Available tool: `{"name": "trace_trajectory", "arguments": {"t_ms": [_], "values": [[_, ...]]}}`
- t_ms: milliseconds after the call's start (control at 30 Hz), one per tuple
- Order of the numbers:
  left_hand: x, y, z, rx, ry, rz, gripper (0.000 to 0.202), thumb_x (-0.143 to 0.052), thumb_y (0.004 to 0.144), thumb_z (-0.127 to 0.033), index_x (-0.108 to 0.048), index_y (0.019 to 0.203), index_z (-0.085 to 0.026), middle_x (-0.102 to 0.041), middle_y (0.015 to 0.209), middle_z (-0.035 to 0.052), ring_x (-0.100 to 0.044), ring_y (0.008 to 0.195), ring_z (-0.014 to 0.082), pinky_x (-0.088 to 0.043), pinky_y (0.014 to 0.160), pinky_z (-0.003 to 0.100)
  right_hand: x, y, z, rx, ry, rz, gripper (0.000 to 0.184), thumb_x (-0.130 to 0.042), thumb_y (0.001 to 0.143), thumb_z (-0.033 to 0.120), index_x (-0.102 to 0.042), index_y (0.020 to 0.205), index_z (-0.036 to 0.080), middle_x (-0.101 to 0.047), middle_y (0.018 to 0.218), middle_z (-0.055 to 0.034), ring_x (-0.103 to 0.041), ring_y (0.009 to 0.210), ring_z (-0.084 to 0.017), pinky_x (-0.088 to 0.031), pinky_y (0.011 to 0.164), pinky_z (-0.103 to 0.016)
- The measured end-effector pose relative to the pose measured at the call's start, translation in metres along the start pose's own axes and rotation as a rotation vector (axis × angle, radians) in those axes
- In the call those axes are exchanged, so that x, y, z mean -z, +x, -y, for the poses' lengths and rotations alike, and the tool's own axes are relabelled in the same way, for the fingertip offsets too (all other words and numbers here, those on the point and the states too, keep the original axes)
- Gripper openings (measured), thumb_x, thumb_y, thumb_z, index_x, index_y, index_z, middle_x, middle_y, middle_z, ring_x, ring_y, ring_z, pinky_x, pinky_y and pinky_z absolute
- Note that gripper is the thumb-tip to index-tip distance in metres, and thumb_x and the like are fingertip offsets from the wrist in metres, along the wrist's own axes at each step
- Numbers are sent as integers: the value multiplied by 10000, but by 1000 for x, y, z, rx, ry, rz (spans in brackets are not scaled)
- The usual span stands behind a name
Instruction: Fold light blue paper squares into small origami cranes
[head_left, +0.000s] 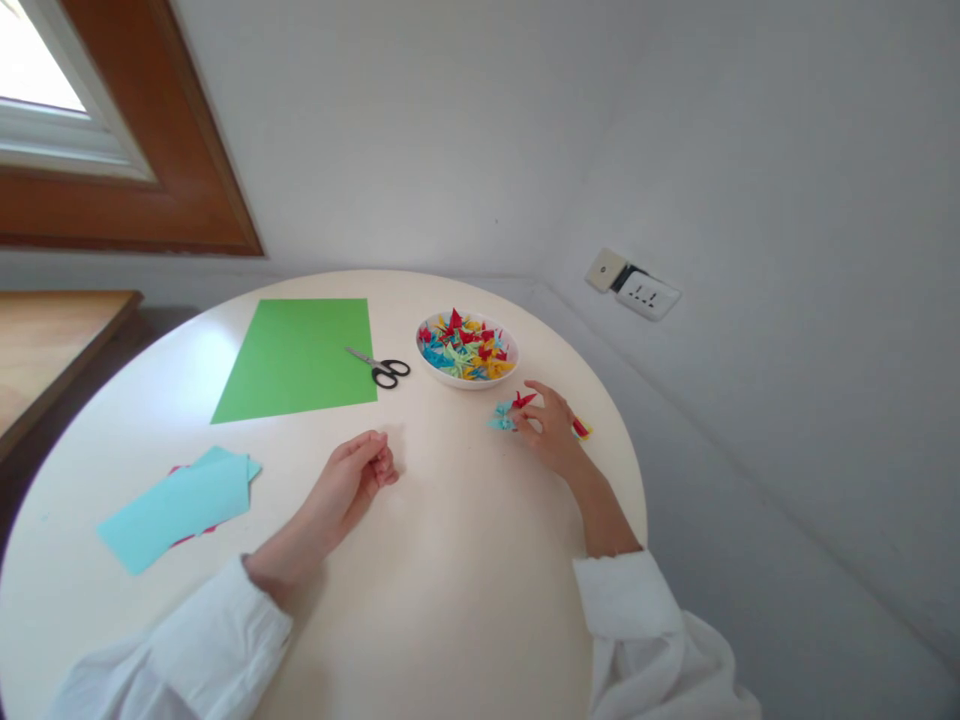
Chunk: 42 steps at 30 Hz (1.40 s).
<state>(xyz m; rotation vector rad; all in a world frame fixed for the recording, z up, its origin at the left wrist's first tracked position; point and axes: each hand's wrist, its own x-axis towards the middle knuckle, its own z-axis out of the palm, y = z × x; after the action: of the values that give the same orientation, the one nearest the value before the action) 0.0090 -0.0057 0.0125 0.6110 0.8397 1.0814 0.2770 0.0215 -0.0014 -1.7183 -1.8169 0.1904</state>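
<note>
The right hand (550,428) is at the small red paper crane (523,400) and the light-blue paper cranes (502,416), which lie toward the right edge of the bench (450,600), just on the near side of the white bowl (467,384). Its thumb and fingers are bent and parted; whether they pinch a crane I cannot tell. The left hand (364,470) is curled, thumb pressed to the index finger, nearer the bench's near edge, with nothing visible in its grasp.

The likeliest trouble is a crumpled wing or neck, should the fingertips squeeze such thin paper hard. Because the cranes sit so close together, picking at one could drag or tip its neighbours. The red and yellow paper (580,428) beyond the right hand is near the bench's right edge, so a sweep of the wrist could push it off.

The red crane's visible point aims right and slightly toward the far edge, its long axis running roughly left to right. The light-blue ones are too small and crowded to tell head from tail.
</note>
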Motion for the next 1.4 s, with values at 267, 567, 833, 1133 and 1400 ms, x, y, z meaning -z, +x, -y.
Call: {"name": "trace_trajectory", "arguments": {"t_ms": [267, 567, 833, 1133, 1400], "values": [[1, 1, 0, 0, -16, -2, 237, -646, 670, -234, -464, 548, -144, -436, 470, -43, -384, 452, 61, -353, 456, 196, 0, -2, 3, 19, -97, 34, 143, -547, 707, 174, -653, 617, 204, -503, 1249, -89, -360, 1178, -294, -195, 985, -572], [2, 1, 0, -6, 4, 8, 243, -651, 664, -243, -460, 552, -144, -443, 469, -47, -388, 445, 57, -351, 463, 198, 5, -1, 3, 25, -211, -11, 191, -598, 712, 279, -622, 540, 200, -538, 1202, -107, -372, 1165, -302, -160, 983, -559], [1, 2, 4, -143, 191, 33, 303, -609, 680, -320, -407, 518, -163, -395, 416, -65, -358, 403, 54, -316, 452, 207, 5, 2, -8, 39, -229, -279, 255, -508, 760, 360, -641, 616, 197, -629, 991, -88, -516, 986, -256, -285, 891, -464], [45, -39, -34, -445, 993, -234, 282, -452, 793, -365, -466, 586, -174, -525, 528, -5, -492, 513, 112, -391, 516, 244, 1, 10, -14, 172, -207, -446, 278, -493, 745, 378, -624, 596, 184, -664, 918, -100, -584, 872, -247, -366, 806, -410], [123, -65, -50, -450, 1765, -401, 623, -534, 748, -432, -383, 1253, -101, -355, 1375, 226, -291, 1301, 322, -195, 1051, 533, -3, 11, -7, 219, -200, -433, 267, -511, 749, 372, -630, 595, 189, -669, 902, -86, -591, 833, -236, -389, 788, -412]]}}
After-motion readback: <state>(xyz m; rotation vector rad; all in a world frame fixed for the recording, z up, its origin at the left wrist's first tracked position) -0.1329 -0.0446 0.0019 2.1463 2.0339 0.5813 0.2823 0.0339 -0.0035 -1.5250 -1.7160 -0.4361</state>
